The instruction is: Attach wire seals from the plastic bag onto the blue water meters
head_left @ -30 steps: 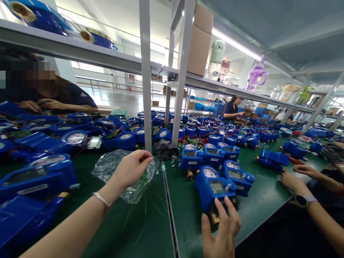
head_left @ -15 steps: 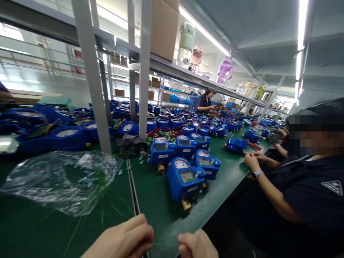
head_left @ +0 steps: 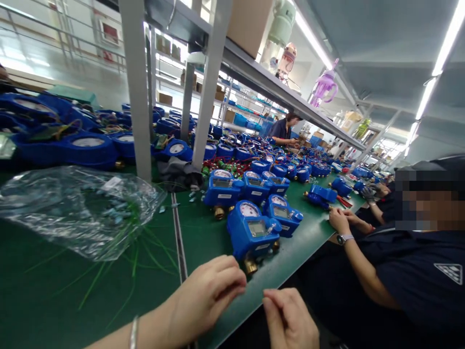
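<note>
My left hand (head_left: 214, 291) is over the front edge of the green workbench, its fingers pinched together. Just to its right, past the bench edge, my right hand (head_left: 290, 317) has thumb and forefinger pressed together. The two hands are apart; whatever lies in either pinch is too fine or hidden to make out. Closest to them stands a blue water meter (head_left: 251, 230) with a small display and a brass fitting (head_left: 250, 266). Several more blue meters (head_left: 223, 188) stand behind it. Left of my hands lies a clear plastic bag (head_left: 72, 208) with small pale-blue pieces and thin green wires (head_left: 134, 257).
Metal posts (head_left: 136, 97) rise from the bench to a shelf with a carton (head_left: 249, 24) and bottles. A dark cloth (head_left: 179, 173) lies by the posts. At right sits a co-worker (head_left: 410, 271), hands near another meter (head_left: 321, 194). Another person (head_left: 285, 131) works farther back.
Both my hands have risen farther into view and shifted right, still pinched. The view has tilted down and turned slightly left. The meters and bag appear to stay in place.
</note>
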